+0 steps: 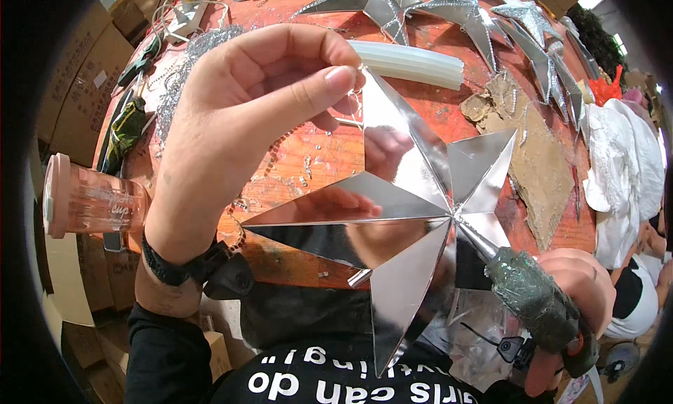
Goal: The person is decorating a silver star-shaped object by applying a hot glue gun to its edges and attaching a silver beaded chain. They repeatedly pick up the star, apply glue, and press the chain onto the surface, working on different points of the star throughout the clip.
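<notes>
Table: worn red-orange wooden table [438,113], scuffed, specked with small silver scraps.
Far edge: several silver foil five-pointed stars [387,10], some with glittery trim; translucent white bundle of rods [410,64] just nearer.
Left side: white power strip [188,19] with cables, tangle of silver tinsel [168,104], pale pink see-through lidded cup [98,202] at the edge.
Right side: torn flat piece of brown cardboard [540,169]; crumpled white cloth [624,158] beyond it.
Room: brown cardboard boxes [78,67] stood at left; another person [634,313] in pale clothing was partly visible at right.
Star in work: mirror-bright silver five-pointed star [413,253] was up in front of the torso, nearer than the table, one point up by the left fingers, one down.
Left hand: left hand [242,106] had thumb and index finger closed in a pinch at the star's top tip; a thin strand hung there.
Right hand: right hand [583,288] was wrapped around a dark green, residue-crusted glue gun [522,292]; grip partly hidden.
Nozzle: metal, aimed at the star's centre, tip right at it; couldn't tell if touching.
</notes>
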Tool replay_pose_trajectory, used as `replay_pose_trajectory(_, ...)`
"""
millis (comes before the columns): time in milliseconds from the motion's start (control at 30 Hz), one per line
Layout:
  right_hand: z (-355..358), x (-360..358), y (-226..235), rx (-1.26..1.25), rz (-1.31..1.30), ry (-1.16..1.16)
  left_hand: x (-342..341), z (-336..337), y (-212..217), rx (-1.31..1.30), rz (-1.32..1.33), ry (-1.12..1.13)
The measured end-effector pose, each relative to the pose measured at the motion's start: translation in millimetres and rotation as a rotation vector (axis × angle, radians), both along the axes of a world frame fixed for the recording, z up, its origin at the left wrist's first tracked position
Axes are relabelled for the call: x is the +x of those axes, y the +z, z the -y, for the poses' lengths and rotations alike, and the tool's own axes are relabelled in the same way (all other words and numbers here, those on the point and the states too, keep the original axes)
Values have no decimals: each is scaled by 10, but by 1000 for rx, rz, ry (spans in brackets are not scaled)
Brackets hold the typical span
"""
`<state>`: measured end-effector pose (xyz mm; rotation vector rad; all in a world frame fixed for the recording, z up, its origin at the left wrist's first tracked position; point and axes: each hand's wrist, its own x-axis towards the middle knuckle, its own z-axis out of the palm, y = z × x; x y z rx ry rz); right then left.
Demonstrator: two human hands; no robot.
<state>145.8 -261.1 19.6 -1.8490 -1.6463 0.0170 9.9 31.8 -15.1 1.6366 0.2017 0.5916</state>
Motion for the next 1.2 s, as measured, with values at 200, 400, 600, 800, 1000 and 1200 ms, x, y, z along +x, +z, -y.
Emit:
replay_pose_trajectory(200,48,137,91,-153,-45,156,29,-4,-31,-12,45,-30)
replay_pose_trajectory(400,124,169,95,-170,-71,177,58,-12,-12,-11,52,-56)
replay_pose_trajectory(600,134,279,-17,-186,-104,231,3,16,-7,-5,-31,38)
replay_pose_trajectory(800,157,102,15,-188,-152,82,64,65,53,-182,-35,-9)
replay_pose_trajectory(1000,219,63,156,-374,-33,0,8,27,10,-180,-51,-31)
replay_pose_trajectory(1200,293,-2,183,-358,73,116,77,22,-116,-19,-29,-51)
